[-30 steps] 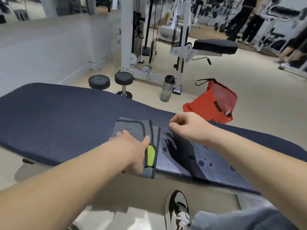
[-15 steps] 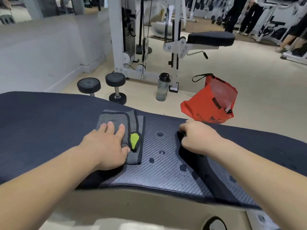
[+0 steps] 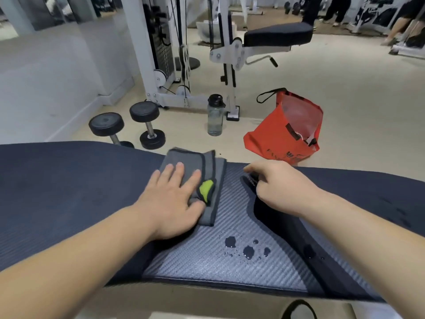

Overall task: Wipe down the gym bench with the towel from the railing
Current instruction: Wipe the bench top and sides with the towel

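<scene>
Left hand (image 3: 171,203) lay flat, fingers spread, pressing the folded grey towel (image 3: 195,178) onto the bench (image 3: 69,192) at its far edge, while right hand (image 3: 279,186), fingers curled, rested beside water droplets (image 3: 247,248).

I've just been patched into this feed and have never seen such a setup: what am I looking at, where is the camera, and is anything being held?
There is no machine: a person works with bare hands, filmed by one camera on their head looking down. The left hand lies flat on a folded grey towel, pressing it onto the dark gym bench. The right hand rests on the bench, holding nothing visible. Water drops sit on the pad nearer the camera, unwiped.
</scene>
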The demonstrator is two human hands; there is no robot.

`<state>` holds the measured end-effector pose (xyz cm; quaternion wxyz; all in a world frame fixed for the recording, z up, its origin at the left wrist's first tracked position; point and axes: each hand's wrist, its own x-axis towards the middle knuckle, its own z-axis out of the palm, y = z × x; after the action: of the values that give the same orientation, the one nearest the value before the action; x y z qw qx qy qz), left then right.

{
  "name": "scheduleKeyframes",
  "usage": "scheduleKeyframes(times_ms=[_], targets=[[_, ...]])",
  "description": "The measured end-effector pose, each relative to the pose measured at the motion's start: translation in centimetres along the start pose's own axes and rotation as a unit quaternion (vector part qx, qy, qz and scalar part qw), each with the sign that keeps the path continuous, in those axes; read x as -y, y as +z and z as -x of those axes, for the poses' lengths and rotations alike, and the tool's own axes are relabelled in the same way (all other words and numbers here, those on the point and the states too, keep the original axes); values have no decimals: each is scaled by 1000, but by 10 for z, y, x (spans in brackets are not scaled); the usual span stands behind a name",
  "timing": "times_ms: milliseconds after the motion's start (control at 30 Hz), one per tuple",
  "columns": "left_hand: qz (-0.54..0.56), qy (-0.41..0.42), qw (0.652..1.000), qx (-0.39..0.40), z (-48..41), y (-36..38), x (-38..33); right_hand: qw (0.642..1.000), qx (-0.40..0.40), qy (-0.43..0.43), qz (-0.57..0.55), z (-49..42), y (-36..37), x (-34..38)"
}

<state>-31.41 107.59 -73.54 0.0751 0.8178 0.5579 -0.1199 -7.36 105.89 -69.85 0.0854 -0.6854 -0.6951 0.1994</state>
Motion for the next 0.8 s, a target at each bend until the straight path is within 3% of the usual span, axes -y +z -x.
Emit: scheduleKeyframes(times_ms=[133,300,367,500,567,700,800], targets=[[-39,80,996,9,25,-2,6,1000,-11,-25,5,0,1,9],[17,-58,997,39,2,-4,12,998,-19,-58,7,3,5,12],[28,-76,996,33,10,2,-9,997,-27,-68,-2,3,6,9],[-18,31,999,19,67,18,-16,996,-20,-88,-9,2,9,11],[-43,38,998,11,71,18,13,995,-19,-100,-8,2,10,16],[2,-138,990,27,55,13,45,993,9,-120,-7,6,16,24],[10,-189,982,11,66,25,9,992,18,-121,-6,4,18,26]])
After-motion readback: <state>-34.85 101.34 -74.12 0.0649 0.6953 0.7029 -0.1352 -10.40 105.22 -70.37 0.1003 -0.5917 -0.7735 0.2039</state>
